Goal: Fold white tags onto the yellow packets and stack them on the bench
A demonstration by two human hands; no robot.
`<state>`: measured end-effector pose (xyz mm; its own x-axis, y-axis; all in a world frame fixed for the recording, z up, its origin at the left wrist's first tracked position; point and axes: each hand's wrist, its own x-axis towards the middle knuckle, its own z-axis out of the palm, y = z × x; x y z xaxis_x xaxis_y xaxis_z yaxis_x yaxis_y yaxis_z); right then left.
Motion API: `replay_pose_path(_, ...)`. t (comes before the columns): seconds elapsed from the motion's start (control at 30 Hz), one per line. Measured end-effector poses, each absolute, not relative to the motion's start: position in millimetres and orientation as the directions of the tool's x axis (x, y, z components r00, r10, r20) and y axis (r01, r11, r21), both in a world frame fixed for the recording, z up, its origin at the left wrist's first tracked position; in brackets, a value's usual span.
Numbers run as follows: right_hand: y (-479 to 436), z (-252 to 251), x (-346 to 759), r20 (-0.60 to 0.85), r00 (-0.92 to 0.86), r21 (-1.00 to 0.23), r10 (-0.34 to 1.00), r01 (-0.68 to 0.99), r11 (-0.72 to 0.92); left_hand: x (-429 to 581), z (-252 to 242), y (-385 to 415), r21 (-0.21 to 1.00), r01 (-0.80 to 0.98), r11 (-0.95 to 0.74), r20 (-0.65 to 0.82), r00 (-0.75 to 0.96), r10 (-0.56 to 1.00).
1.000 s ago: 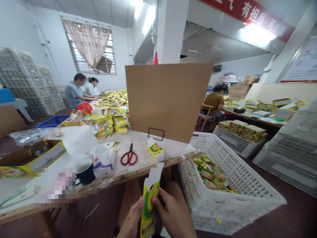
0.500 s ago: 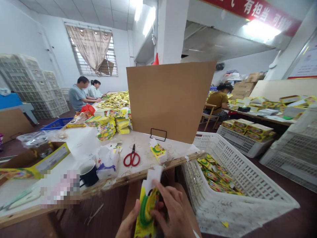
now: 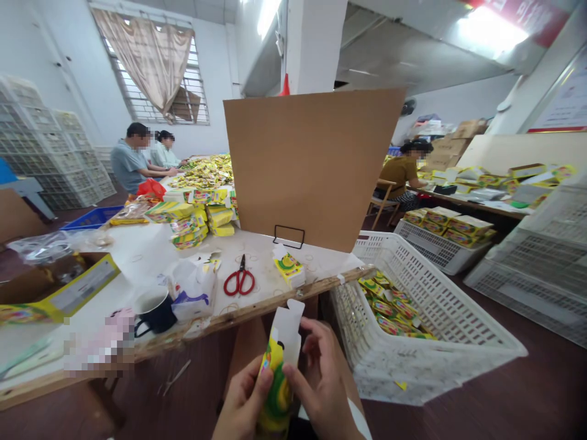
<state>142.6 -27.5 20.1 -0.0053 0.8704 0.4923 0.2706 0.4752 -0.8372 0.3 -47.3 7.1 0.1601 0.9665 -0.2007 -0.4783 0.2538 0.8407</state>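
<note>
One hard push from my right fingers [image 3: 322, 335], parted with the thumb at the yellow carton [image 3: 277, 394], could crease its white flap [image 3: 288, 327], since that thin, smooth, round-tabbed card stands unsupported just beyond my left fingers [image 3: 262, 385], which are closed on the glossy, slim oblong body.
</note>
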Motion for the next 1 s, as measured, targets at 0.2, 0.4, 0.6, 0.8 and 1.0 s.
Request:
replay_pose_path(0.2, -24, 2, 137, 0.253, -0.234, -0.928, 0.939, 0.215, 0.304, -4, 7, -44, 0.921, -0.352, 0.167, -0.162, 0.044, 0.986)
replay_pose_path(0.4, -23, 7, 142, 0.226, -0.226, -0.854, 0.948, 0.422, 0.304, -6, 7, -37, 0.981, -0.187, 0.046, -0.041, 0.029, 0.999)
replay_pose_path(0.6, -23, 1, 141, 0.279, -0.229, -0.799, 0.932, 0.483, 0.358, -12, -2, -32, 0.997, -0.076, 0.014, -0.013, 0.018, 1.000)
replay_pose_path(0.8, -18, 9, 140, 0.266, -0.131, -0.834, 0.955, 0.466, 0.296, -5, -7, -27, 0.997, -0.074, -0.012, 0.013, 0.011, 1.000)
replay_pose_path(1.0, -15, 12, 150, 0.274, -0.113, -0.944, 0.955, 0.160, 0.289, 0, -10, -30, 0.953, -0.301, 0.019, -0.004, 0.051, 0.999)
